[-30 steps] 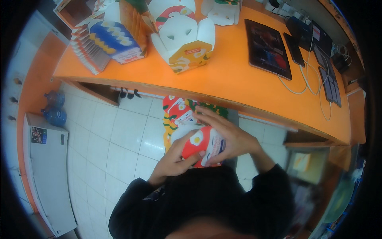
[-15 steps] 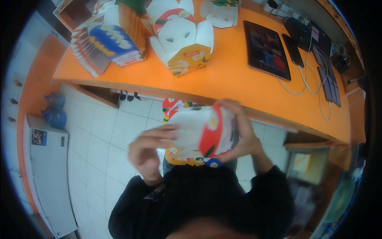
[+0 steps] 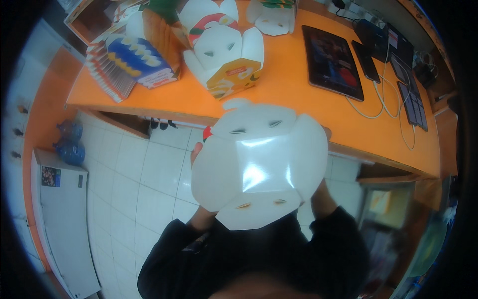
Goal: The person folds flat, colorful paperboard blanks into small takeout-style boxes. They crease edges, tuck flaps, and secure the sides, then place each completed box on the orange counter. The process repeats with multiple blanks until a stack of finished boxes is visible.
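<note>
Two hands flank one white carton, its mouth turned up to me

Half a second ago the red printed side of my carton faced outward; now its flaps are splayed and its inside lies open to view. Going from the left, measured from that carton: the white cabinet (image 3: 67, 224) stands between eight and nine o'clock, with blue water bottles (image 3: 69, 149) at nine. At ten o'clock on the orange counter (image 3: 294, 74) lies a fanned stack of flat cartons (image 3: 107, 74), and just beside it a blue printed carton (image 3: 139, 62).

My left hand (image 3: 196, 152) shows only fingertips along the carton's left edge; I cannot tell whether it is spread or pinching. Between eleven and twelve, a yellow-sided carton (image 3: 234, 77) sits with flaps raised, a red-banded carton (image 3: 211, 22) behind it; I can't see what either holds.

The white carton (image 3: 264, 164) is in the middle, between my hands, above my lap: slits in its near and far flaps, glare on its floor, no contents showing.

My right hand (image 3: 327, 133) is mostly hidden behind the right flap, its grip impossible to tell. The tablet (image 3: 332, 62) lies at one o'clock, with a phone (image 3: 366, 61) beyond.
</note>
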`<action>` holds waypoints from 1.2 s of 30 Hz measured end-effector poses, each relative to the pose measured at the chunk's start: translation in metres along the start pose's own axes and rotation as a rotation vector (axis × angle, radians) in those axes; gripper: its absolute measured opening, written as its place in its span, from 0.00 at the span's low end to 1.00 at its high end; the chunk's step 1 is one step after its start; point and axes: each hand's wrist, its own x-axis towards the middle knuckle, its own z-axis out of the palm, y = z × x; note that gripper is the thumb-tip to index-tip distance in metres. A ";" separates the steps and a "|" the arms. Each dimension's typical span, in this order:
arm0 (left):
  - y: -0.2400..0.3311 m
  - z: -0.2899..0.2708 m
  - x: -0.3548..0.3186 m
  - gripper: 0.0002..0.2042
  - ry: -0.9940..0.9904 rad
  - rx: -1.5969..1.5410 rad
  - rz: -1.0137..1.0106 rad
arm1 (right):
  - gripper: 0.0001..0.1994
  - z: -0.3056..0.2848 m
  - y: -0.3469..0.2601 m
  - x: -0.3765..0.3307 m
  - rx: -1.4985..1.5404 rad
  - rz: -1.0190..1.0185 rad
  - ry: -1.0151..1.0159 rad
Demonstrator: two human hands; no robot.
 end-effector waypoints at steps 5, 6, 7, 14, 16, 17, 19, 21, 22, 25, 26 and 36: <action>0.009 -0.009 0.015 0.49 -0.015 0.249 0.248 | 0.53 -0.011 0.006 0.007 -0.201 -0.040 -0.122; 0.011 -0.009 0.017 0.49 -0.022 0.293 0.290 | 0.52 -0.012 0.005 0.009 -0.245 -0.056 -0.151; 0.013 -0.010 0.018 0.50 -0.045 0.323 0.321 | 0.52 -0.014 -0.001 0.009 -0.279 -0.046 -0.186; 0.013 -0.017 0.033 0.53 -0.391 0.362 0.432 | 0.50 -0.012 -0.012 0.001 -0.380 0.184 -0.062; 0.011 -0.021 0.036 0.55 -0.472 0.401 0.442 | 0.51 -0.015 -0.008 0.000 -0.283 0.263 0.013; 0.010 -0.021 0.035 0.57 -0.506 0.364 0.396 | 0.52 -0.018 -0.006 0.001 -0.234 0.264 0.040; 0.009 -0.022 0.035 0.59 -0.501 0.384 0.344 | 0.51 -0.026 -0.005 0.004 -0.166 0.223 0.063; 0.006 -0.021 0.037 0.60 -0.430 0.465 0.314 | 0.48 -0.031 -0.007 0.008 -0.193 0.267 0.093; 0.005 -0.021 0.039 0.60 -0.398 0.492 0.291 | 0.46 -0.033 -0.009 0.010 -0.251 0.349 0.122; 0.002 -0.021 0.051 0.59 -0.303 0.548 0.220 | 0.37 -0.033 -0.013 0.017 -0.430 0.402 0.148; 0.001 -0.022 0.055 0.58 -0.259 0.600 0.233 | 0.36 -0.032 -0.012 0.021 -0.483 0.396 0.125; -0.009 -0.015 0.065 0.35 0.060 0.412 0.145 | 0.27 -0.017 0.005 0.054 -0.725 0.468 0.017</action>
